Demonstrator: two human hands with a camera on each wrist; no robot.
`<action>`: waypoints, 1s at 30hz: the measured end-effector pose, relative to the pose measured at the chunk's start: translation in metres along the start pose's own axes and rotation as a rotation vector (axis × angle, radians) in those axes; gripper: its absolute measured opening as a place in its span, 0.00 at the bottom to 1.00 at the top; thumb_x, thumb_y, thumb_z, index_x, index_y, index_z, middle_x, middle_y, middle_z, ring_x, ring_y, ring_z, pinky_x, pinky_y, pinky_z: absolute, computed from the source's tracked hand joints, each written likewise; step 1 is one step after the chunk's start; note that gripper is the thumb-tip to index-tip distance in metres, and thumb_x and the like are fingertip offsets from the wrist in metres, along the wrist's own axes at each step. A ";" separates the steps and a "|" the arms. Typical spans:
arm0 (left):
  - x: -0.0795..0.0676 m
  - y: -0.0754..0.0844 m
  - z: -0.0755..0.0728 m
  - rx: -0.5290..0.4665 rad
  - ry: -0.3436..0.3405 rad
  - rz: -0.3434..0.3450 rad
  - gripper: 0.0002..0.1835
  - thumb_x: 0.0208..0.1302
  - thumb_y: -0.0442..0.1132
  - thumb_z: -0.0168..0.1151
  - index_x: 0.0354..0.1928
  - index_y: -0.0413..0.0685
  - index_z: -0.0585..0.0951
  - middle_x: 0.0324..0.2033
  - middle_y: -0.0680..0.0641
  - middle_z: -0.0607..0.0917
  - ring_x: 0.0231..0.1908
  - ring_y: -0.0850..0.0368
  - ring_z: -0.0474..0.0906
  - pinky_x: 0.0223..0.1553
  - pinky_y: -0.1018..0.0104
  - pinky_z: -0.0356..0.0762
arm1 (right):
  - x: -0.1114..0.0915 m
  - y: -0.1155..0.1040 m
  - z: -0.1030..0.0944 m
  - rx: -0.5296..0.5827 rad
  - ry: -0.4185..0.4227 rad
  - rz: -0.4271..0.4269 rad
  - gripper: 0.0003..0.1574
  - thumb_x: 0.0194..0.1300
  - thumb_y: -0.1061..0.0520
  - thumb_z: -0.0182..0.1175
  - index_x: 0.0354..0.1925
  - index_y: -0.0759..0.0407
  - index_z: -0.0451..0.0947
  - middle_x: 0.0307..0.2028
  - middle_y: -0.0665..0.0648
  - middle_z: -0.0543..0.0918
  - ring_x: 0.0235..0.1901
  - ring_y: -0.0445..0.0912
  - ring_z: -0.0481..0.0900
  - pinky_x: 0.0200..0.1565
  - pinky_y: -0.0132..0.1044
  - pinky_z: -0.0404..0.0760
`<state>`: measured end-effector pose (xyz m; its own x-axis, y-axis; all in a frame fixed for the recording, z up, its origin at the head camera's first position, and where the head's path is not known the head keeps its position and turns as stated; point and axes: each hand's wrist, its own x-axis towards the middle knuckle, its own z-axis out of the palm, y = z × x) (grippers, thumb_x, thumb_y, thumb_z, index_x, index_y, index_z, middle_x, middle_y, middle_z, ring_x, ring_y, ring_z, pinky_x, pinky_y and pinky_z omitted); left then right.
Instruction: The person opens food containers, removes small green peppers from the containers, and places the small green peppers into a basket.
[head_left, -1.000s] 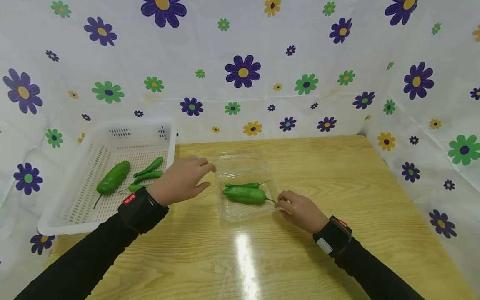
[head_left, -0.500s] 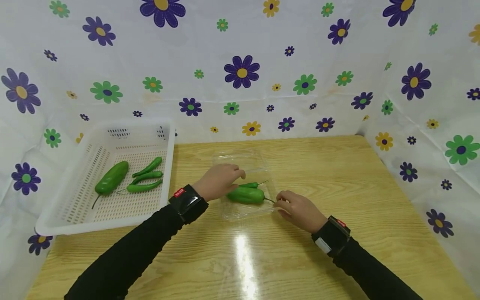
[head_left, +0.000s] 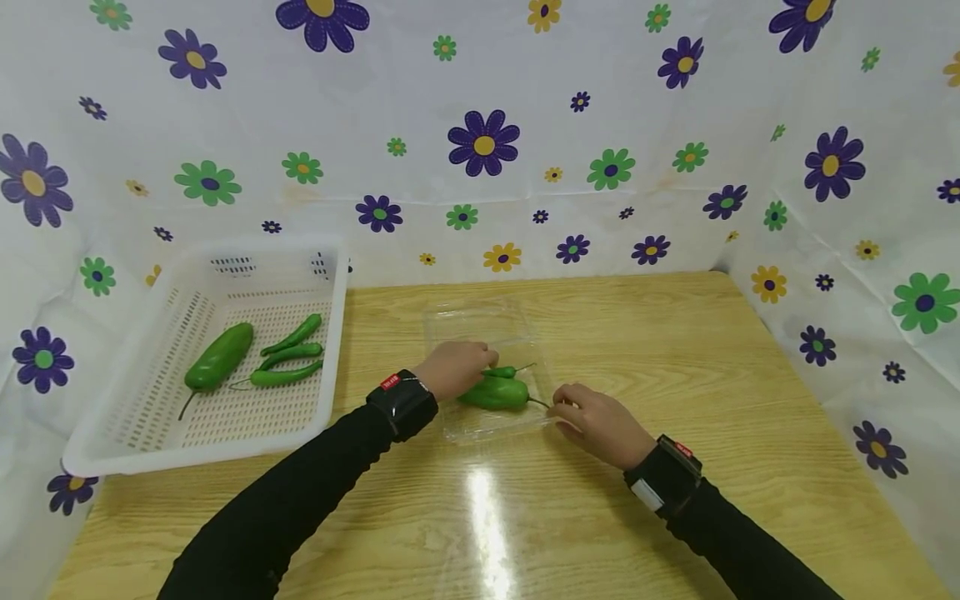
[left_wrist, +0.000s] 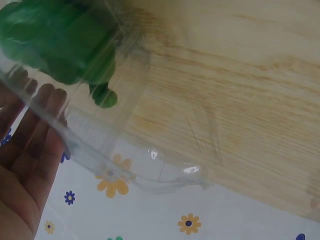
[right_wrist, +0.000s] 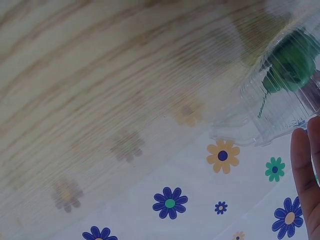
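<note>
A clear plastic box (head_left: 480, 429) with its lid folded back lies on the table. Inside it lie a large green pepper (head_left: 506, 393) and a thin green chili pepper (head_left: 508, 372), side by side. My left hand (head_left: 454, 368) reaches over the box's left wall, fingers down at the left ends of both peppers and hiding them. In the left wrist view these fingers (left_wrist: 50, 107) look fairly straight beside the clear plastic. My right hand (head_left: 596, 423) holds the box's right edge near the large pepper's stem. In the right wrist view its thumb is not visible.
A white perforated basket (head_left: 337, 333) stands at the left, with a large green pepper (head_left: 219, 358) and several thinner green chili peppers (head_left: 291, 352) in it. The wooden table (head_left: 637, 333) ends at a flowered cloth (head_left: 645, 200) at the back and right.
My left hand has moved right, from beside the basket to over the plastic box, uncovering the chili peppers in the basket. My right hand has stayed at the box's right edge.
</note>
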<state>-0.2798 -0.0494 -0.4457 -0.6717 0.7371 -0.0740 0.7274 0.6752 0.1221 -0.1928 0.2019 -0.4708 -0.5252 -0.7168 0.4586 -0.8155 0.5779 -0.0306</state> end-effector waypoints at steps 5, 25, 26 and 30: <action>0.003 0.000 0.006 -0.013 -0.006 0.009 0.10 0.62 0.35 0.61 0.45 0.49 0.81 0.41 0.47 0.84 0.39 0.53 0.82 0.38 0.63 0.80 | -0.001 -0.001 0.000 0.003 0.003 -0.001 0.18 0.42 0.65 0.75 0.35 0.57 0.80 0.35 0.54 0.76 0.33 0.41 0.75 0.32 0.30 0.78; 0.006 0.003 0.019 -0.067 -0.034 0.003 0.08 0.67 0.37 0.55 0.44 0.49 0.81 0.36 0.48 0.82 0.29 0.60 0.72 0.32 0.66 0.71 | 0.001 -0.002 0.000 0.012 0.010 0.009 0.18 0.42 0.65 0.75 0.34 0.56 0.80 0.35 0.53 0.76 0.33 0.41 0.76 0.32 0.30 0.78; 0.006 0.003 0.019 -0.068 -0.036 0.004 0.08 0.67 0.38 0.55 0.45 0.49 0.81 0.36 0.48 0.81 0.29 0.60 0.72 0.32 0.66 0.71 | 0.001 -0.002 -0.001 0.013 0.010 0.010 0.19 0.42 0.65 0.75 0.34 0.56 0.80 0.35 0.53 0.76 0.33 0.41 0.76 0.32 0.30 0.77; 0.005 0.003 0.021 -0.058 -0.038 0.005 0.08 0.68 0.40 0.54 0.45 0.50 0.79 0.37 0.49 0.80 0.30 0.60 0.72 0.33 0.65 0.72 | 0.001 -0.002 -0.001 0.010 0.012 0.011 0.19 0.42 0.65 0.75 0.34 0.56 0.80 0.35 0.54 0.76 0.33 0.42 0.76 0.32 0.30 0.77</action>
<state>-0.2778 -0.0427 -0.4661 -0.6618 0.7415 -0.1107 0.7205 0.6698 0.1795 -0.1912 0.2009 -0.4695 -0.5309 -0.7057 0.4692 -0.8123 0.5816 -0.0445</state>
